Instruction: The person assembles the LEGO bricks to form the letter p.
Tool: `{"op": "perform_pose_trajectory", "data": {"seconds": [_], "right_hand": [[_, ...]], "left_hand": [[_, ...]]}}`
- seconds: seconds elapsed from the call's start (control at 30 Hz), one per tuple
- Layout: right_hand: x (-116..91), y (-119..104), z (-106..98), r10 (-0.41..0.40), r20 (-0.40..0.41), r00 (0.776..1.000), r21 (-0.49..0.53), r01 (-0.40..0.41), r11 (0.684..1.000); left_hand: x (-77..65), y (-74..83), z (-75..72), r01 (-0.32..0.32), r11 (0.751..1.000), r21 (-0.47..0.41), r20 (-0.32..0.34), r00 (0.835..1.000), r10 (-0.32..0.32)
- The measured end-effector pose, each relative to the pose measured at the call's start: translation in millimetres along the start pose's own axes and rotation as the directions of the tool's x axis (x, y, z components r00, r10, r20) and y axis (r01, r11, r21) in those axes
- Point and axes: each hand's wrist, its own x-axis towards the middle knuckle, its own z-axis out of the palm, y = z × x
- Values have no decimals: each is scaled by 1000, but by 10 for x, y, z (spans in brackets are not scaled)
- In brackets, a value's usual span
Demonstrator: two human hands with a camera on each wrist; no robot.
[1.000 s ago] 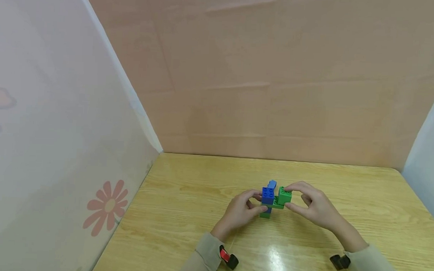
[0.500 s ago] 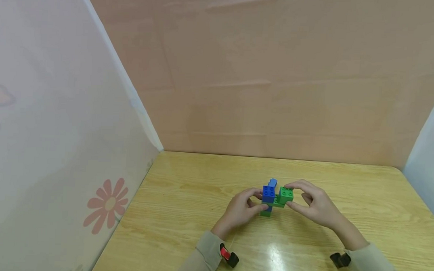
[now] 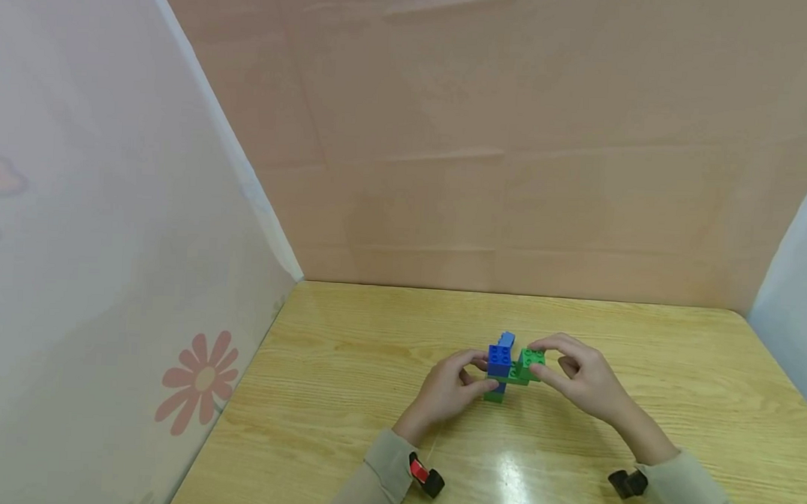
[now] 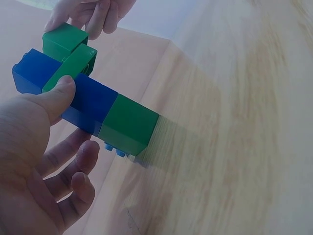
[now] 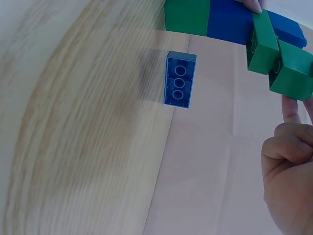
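Observation:
In the head view, my left hand (image 3: 443, 393) grips a small tower of toy building bricks, its thumb against the green plate (image 4: 72, 69). Below that plate are a blue brick (image 4: 94, 104) and a green brick at the base (image 4: 128, 123). A second blue brick (image 3: 499, 359) sits on top of the plate's left end. My right hand (image 3: 587, 376) pinches another green brick (image 3: 531, 360) at the plate's right end, thumb on its near side. That brick overhangs the plate's end, part of its hollow underside showing in the right wrist view (image 5: 292, 73).
Behind the tower, a lighter blue brick (image 5: 180, 81) stands on the wooden table (image 3: 373, 333), its hollow underside facing the right wrist camera. A brown paper-like wall (image 3: 432, 208) rises at the table's back edge, and a pale panel with a flower print (image 3: 204, 381) borders the left side.
The pinched green brick has shifted slightly right over the plate, and my right thumb has moved up onto its near side. My left hand keeps its hold on the tower.

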Motion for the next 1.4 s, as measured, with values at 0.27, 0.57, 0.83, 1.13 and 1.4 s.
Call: {"op": "perform_pose_trajectory", "data": {"seconds": [0.27, 0.57, 0.83, 1.13, 1.4], "right_hand": [[17, -4, -2, 5, 20, 1000, -3, -5, 1000], [47, -6, -16, -5, 30, 1000, -8, 6, 1000], [31, -6, -25, 18, 39, 999, 6, -18, 1000], [62, 28, -66, 41, 72, 997, 38, -44, 998], [129, 202, -149, 210, 92, 973, 114, -219, 969]], "left_hand": [[-1, -6, 5, -1, 1000, 0, -5, 1000, 1], [6, -5, -4, -1, 1000, -5, -7, 1000, 1], [8, -3, 3, -3, 1000, -6, 0, 1000, 3], [4, 12, 3, 10, 1000, -15, 4, 1000, -10], [3, 43, 1, 28, 1000, -12, 11, 1000, -27]]}}
